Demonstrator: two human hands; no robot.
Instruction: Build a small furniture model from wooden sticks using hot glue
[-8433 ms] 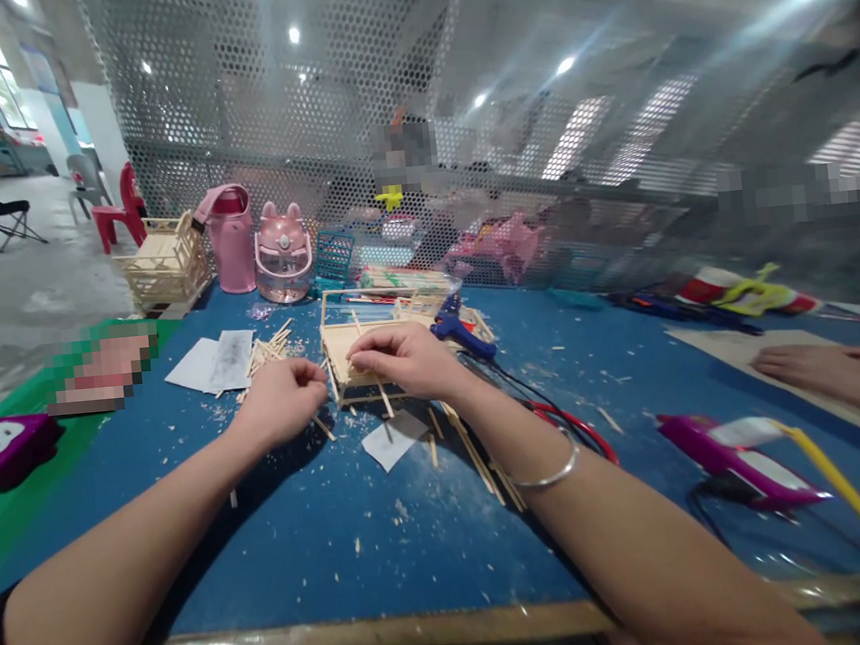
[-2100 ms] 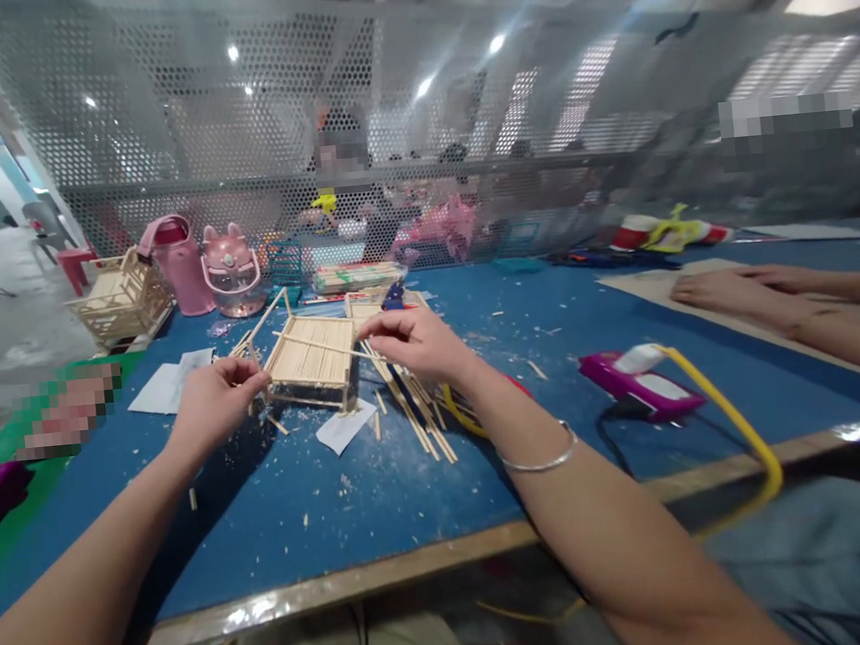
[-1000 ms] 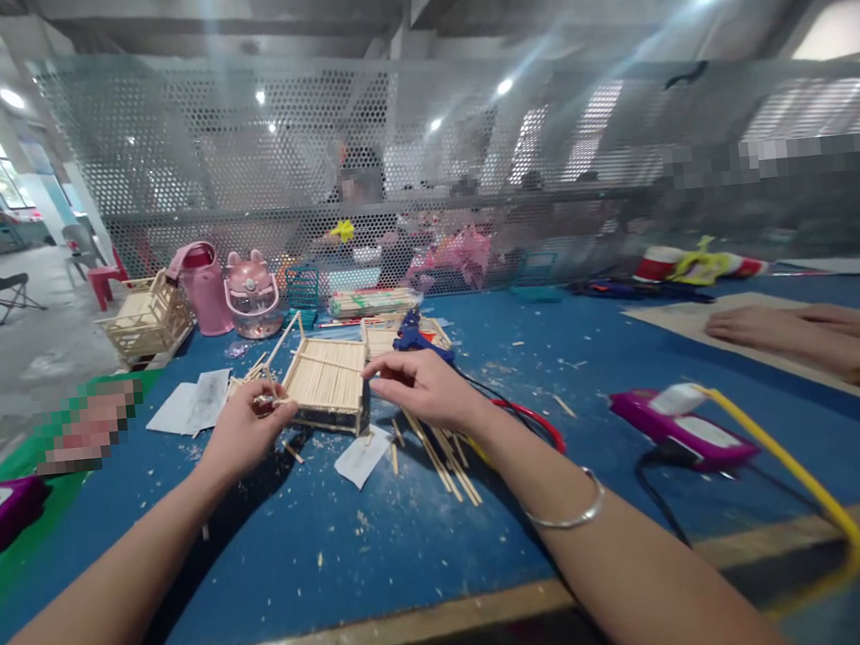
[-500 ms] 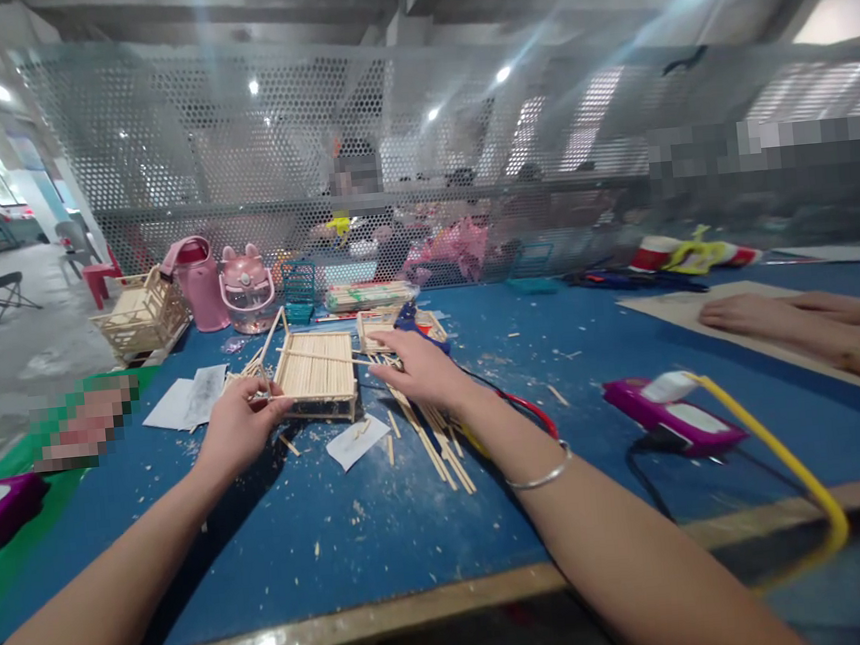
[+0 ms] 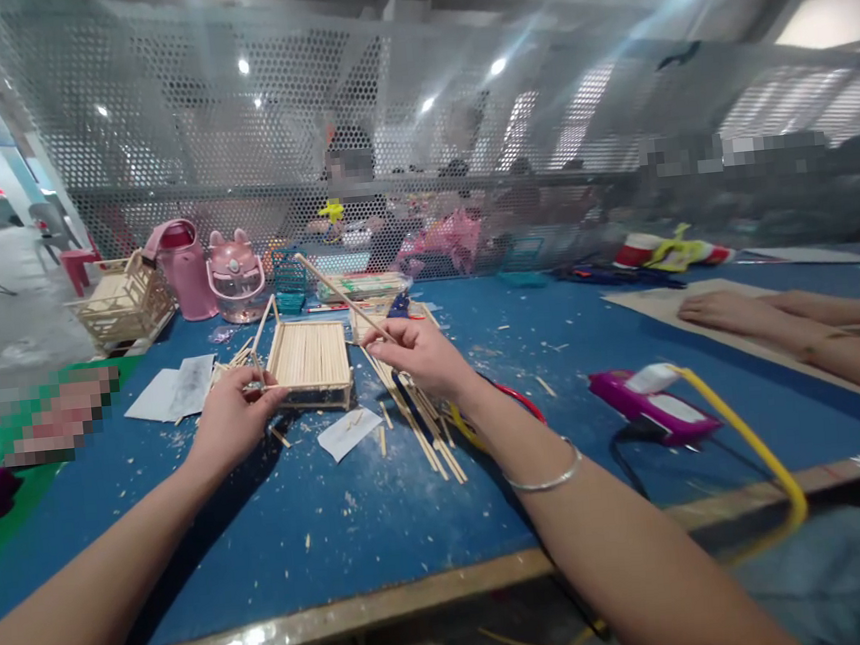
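A small framework of thin wooden sticks (image 5: pixel 308 355), with a slatted flat bed and upright sticks at its left end, rests on the blue table. My left hand (image 5: pixel 234 415) pinches its near left corner. My right hand (image 5: pixel 425 358) is closed on a single wooden stick (image 5: pixel 332 286), which slants up and to the left above the framework. Under and beside the right hand lie several loose sticks (image 5: pixel 429 433). Behind that hand shows part of a blue tool (image 5: pixel 398 306), mostly hidden. White paper scraps (image 5: pixel 350 432) lie in front of the framework.
A finished-looking stick model (image 5: pixel 123 301), a pink flask (image 5: pixel 186 274) and a pink bottle (image 5: pixel 237 279) stand at the back left. A perforated screen (image 5: pixel 236 169) borders the table. To the right are a purple device (image 5: pixel 652 408) with a yellow cable and another person's hands (image 5: pixel 722 312).
My right hand has raised the stick, which lay nearly level across the framework, so that it now tilts up clear of it. The left hand keeps its pinch on the corner.
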